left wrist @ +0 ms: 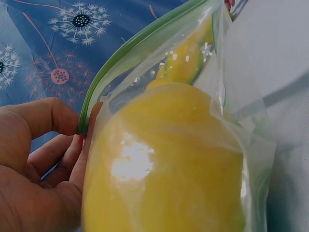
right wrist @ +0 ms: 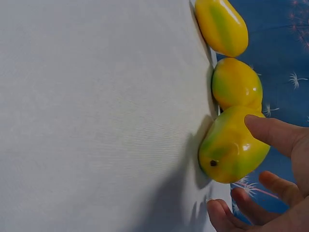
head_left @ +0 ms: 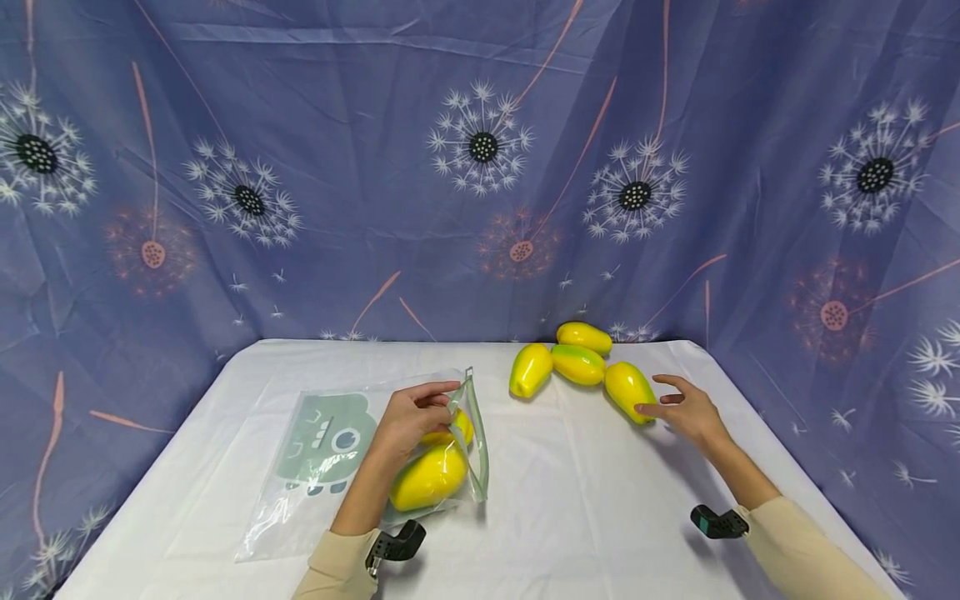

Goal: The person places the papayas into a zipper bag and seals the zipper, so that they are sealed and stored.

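Observation:
My left hand [head_left: 405, 425] pinches the green-edged mouth of a clear zip bag [head_left: 318, 437] printed with a green one-eyed cartoon figure. The bag lies on the left of the table with its mouth toward the right. Inside it are a large yellow mango [head_left: 429, 477] and, partly hidden behind my fingers, a second mango [head_left: 464, 425]. In the left wrist view, thumb and finger hold the bag's green edge [left wrist: 104, 72]. My right hand [head_left: 690, 412] is at the nearest loose mango [head_left: 627, 390], fingers spread; its thumb overlaps the fruit in the right wrist view.
Three more yellow-green mangoes, one on the left [head_left: 531, 371], one in the middle [head_left: 578, 365] and one at the back [head_left: 584, 337], lie close together near the far table edge. A white cloth [head_left: 555, 500] covers the table. Blue dandelion-print fabric [head_left: 375, 208] hangs behind and at both sides.

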`<state>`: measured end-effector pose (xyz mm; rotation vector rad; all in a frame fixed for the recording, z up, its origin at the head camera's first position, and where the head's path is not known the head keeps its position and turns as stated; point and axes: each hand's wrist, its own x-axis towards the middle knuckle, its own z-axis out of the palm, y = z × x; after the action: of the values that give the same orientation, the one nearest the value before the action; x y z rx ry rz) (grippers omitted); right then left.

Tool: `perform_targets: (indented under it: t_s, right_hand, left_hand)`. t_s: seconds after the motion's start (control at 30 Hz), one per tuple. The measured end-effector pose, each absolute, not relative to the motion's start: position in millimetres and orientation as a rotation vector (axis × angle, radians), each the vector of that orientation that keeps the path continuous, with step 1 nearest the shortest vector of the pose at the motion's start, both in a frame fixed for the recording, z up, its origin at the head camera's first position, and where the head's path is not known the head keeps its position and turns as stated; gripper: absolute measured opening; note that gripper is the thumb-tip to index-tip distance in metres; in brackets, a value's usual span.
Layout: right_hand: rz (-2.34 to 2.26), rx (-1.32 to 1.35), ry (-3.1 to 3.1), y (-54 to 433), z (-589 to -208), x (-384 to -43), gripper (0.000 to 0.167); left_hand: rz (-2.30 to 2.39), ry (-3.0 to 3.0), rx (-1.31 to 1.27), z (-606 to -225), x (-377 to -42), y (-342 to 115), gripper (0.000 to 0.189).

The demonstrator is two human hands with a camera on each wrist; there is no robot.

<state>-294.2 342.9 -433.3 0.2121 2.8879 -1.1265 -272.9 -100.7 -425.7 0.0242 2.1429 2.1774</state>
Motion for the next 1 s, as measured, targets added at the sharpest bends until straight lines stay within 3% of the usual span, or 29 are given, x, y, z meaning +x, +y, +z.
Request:
perform_targets:
  t_s: [1.0]
  right_hand:
    - [-1.351, 0.327, 2.891, 337.8, -453.3, -293.2, 0.078]
  left_hand:
    - [2.186, 2.128, 0.047, -427.7, -273.3, -101.2, 0.047]
